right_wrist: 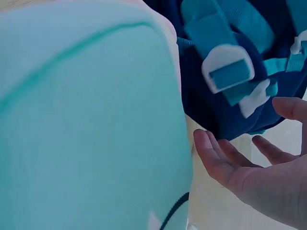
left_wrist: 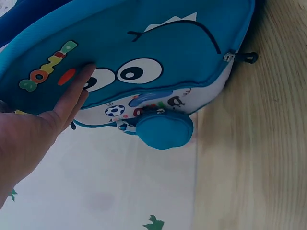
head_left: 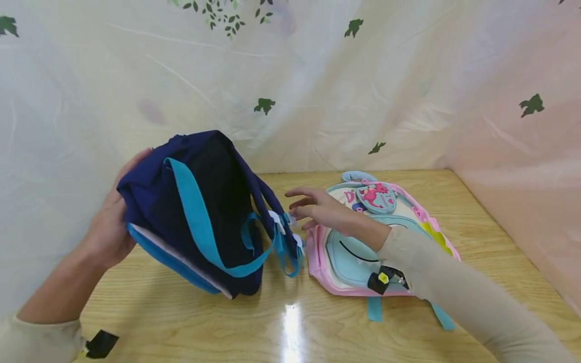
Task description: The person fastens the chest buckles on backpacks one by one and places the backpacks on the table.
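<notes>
A navy blue backpack (head_left: 154, 194) with bright blue straps stands tilted at the left of the table. Its blue front panel (left_wrist: 177, 52) shows cartoon eyes in the left wrist view. My left hand (head_left: 109, 229) supports it from the left, straight fingers lying along the front panel; the thumb is hidden. Beside the straps, my right hand (head_left: 324, 209) hovers with fingers spread and loosely bent. White buckles (right_wrist: 228, 68) hang just beyond those fingers, and I see nothing in their grasp. Below my right forearm lies a pink and pale blue backpack (head_left: 336, 269), front up.
A round blue pouch (left_wrist: 165, 130) dangles from the navy backpack. A round pale blue tag (head_left: 376, 196) lies on the pink backpack. The wooden table (head_left: 204, 333) ends at a whitish curtain (head_left: 290, 136) printed with green leaves, which also closes off the right side.
</notes>
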Demonstrator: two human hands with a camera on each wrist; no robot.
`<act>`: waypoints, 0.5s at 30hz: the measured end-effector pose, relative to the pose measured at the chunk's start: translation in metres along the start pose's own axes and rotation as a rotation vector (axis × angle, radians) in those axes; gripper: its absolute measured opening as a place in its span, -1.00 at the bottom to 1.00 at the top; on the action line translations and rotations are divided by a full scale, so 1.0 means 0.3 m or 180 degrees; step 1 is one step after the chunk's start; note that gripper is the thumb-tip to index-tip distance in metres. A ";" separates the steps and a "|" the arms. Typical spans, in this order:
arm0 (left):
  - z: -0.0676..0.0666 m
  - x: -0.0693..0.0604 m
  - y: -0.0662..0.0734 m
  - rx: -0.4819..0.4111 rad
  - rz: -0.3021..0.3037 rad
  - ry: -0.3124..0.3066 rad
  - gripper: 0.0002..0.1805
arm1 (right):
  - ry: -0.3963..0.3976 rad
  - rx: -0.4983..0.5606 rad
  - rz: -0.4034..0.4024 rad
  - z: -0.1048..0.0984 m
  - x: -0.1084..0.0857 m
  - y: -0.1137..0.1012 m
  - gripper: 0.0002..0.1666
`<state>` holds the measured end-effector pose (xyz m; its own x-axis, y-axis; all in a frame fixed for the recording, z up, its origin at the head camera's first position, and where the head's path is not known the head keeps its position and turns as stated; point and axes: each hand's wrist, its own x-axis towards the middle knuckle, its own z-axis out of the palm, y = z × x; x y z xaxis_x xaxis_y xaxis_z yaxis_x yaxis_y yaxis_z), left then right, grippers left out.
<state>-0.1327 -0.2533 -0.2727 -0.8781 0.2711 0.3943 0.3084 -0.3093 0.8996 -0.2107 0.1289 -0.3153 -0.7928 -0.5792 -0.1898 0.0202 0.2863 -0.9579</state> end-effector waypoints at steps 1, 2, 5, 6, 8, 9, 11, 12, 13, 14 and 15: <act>-0.009 -0.003 -0.002 -0.0045 0.0003 -0.0012 -0.45 | -0.0010 0.0009 0.0013 0.002 0.001 0.002 -0.35; -0.019 -0.006 -0.003 -0.0152 -0.0012 -0.0035 -0.42 | -0.0017 0.0010 0.0028 0.004 0.002 0.003 -0.34; -0.051 -0.011 -0.006 -0.0643 -0.0032 -0.0205 -0.42 | -0.0058 -0.0014 0.0068 0.011 0.007 0.004 -0.32; -0.062 -0.013 -0.006 -0.0836 -0.0049 -0.0246 -0.42 | -0.0090 -0.0037 0.0099 0.013 0.009 0.004 -0.31; -0.085 -0.014 -0.004 -0.1122 -0.0124 -0.0328 -0.42 | -0.0175 -0.0096 0.0192 0.017 0.013 0.006 -0.28; -0.096 -0.016 -0.002 -0.1087 -0.0178 -0.0302 -0.42 | -0.0220 -0.0137 0.0247 0.020 0.015 0.008 -0.26; -0.116 -0.022 0.001 -0.0736 -0.0362 -0.0111 -0.45 | -0.0313 -0.0186 0.0352 0.026 0.019 0.011 -0.22; -0.124 -0.024 0.002 -0.0455 -0.0480 0.0024 -0.46 | -0.0333 -0.0204 0.0404 0.030 0.020 0.012 -0.21; -0.132 -0.028 0.001 -0.0188 -0.0615 0.0125 -0.49 | -0.0354 -0.0218 0.0444 0.033 0.022 0.013 -0.20; -0.139 -0.031 0.000 0.0062 -0.0756 0.0212 -0.53 | -0.0369 -0.0218 0.0473 0.037 0.024 0.014 -0.18; -0.145 -0.034 -0.002 0.0289 -0.0876 0.0285 -0.57 | -0.0378 -0.0202 0.0496 0.042 0.027 0.015 -0.17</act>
<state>-0.1399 -0.2954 -0.2855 -0.9607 0.2508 0.1188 0.0823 -0.1516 0.9850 -0.2094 0.1160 -0.3240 -0.7056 -0.6090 -0.3622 0.0955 0.4248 -0.9002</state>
